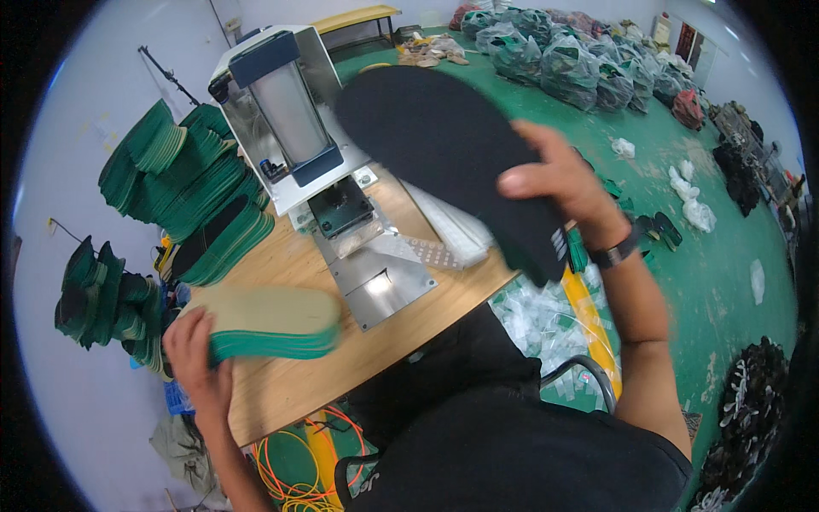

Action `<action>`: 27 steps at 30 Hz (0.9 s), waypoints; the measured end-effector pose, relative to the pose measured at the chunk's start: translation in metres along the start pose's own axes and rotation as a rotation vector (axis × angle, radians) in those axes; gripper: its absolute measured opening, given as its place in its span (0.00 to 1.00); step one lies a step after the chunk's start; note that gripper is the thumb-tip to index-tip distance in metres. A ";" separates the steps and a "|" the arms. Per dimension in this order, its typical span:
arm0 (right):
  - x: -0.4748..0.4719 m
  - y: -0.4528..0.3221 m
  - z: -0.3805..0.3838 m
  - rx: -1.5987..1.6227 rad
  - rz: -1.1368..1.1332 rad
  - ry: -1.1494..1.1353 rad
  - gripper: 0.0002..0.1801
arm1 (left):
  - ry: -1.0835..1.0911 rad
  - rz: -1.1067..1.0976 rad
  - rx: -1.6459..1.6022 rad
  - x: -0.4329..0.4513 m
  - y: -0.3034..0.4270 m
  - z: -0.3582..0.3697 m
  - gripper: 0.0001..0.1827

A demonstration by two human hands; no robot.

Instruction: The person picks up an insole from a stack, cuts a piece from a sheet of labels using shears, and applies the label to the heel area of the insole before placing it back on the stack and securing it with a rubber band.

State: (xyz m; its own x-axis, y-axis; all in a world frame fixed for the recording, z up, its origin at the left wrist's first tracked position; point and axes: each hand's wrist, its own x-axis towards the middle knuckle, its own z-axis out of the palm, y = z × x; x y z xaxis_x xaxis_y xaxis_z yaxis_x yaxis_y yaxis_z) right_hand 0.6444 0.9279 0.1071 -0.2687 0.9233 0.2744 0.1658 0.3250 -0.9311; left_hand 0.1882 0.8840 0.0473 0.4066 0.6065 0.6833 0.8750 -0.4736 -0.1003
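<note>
My right hand (563, 176) grips a black shoe insole (441, 141) with small white marks at its heel, raised over the right side of the wooden table (288, 390). At the table's left, my left hand (198, 358) holds a stack of insoles (275, 320), beige on the top face and green along the layered edges. Between my hands stands a pneumatic press (291, 109) with a clear cylinder and a flat metal base plate (384, 291). A strip of dotted clear film (429, 251) lies beside the plate, near a white plastic roll or strip (454, 230).
Tall piles of green insoles (179, 173) stand behind and left of the press, with more stacks (109, 301) farther left. Clear plastic scraps (544, 320) cover the floor at the table's right. Orange and yellow hoses (301, 467) lie below. Filled bags (569, 70) line the far floor.
</note>
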 end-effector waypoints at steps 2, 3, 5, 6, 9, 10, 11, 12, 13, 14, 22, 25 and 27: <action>0.012 -0.009 0.066 0.257 -0.118 -0.214 0.37 | -0.084 0.138 -0.040 0.019 0.024 0.007 0.26; 0.023 0.007 0.096 0.243 -0.096 -0.308 0.35 | -0.182 0.144 -0.012 0.007 0.027 0.015 0.24; 0.042 0.046 0.150 0.381 -0.070 -0.459 0.30 | -0.041 0.326 -0.140 0.033 0.054 0.033 0.20; 0.038 0.048 0.160 0.794 0.224 -0.506 0.28 | -0.031 0.318 -0.174 0.037 0.056 0.035 0.19; 0.041 0.066 0.193 0.949 0.209 -0.644 0.33 | -0.065 0.197 -0.111 0.008 0.035 0.027 0.21; 0.037 0.073 0.202 0.970 0.267 -0.695 0.34 | -0.046 0.191 -0.076 -0.006 0.032 0.027 0.21; 0.040 0.078 0.211 0.969 0.333 -0.777 0.33 | -0.026 0.188 -0.043 -0.016 0.029 0.029 0.22; 0.045 0.082 0.216 0.871 0.231 -0.812 0.35 | -0.008 0.139 -0.065 -0.020 0.023 0.032 0.23; 0.050 0.077 0.223 0.785 0.145 -0.868 0.37 | -0.006 0.066 -0.075 -0.034 0.015 0.029 0.23; 0.056 0.070 0.230 0.701 0.062 -0.942 0.39 | -0.004 -0.027 -0.076 -0.054 0.007 0.024 0.24; 0.078 0.088 0.280 -0.664 -0.622 -0.599 0.61 | 0.211 -0.599 -0.687 -0.113 -0.094 0.051 0.27; 0.086 0.081 0.291 -0.714 -0.607 -0.745 0.58 | -0.092 -0.536 -0.902 -0.102 -0.059 0.055 0.45; 0.089 0.075 0.289 -0.711 -0.679 -0.701 0.58 | -0.040 -0.556 -0.822 -0.105 -0.053 0.057 0.44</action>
State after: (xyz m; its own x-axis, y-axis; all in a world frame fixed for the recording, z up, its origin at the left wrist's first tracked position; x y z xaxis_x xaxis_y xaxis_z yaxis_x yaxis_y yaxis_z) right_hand 0.3590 0.9754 -0.0079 -0.9234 0.2809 0.2614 0.2174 0.9443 -0.2470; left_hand 0.1139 0.8816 -0.0602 0.0155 0.8905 0.4547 0.4959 -0.4017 0.7699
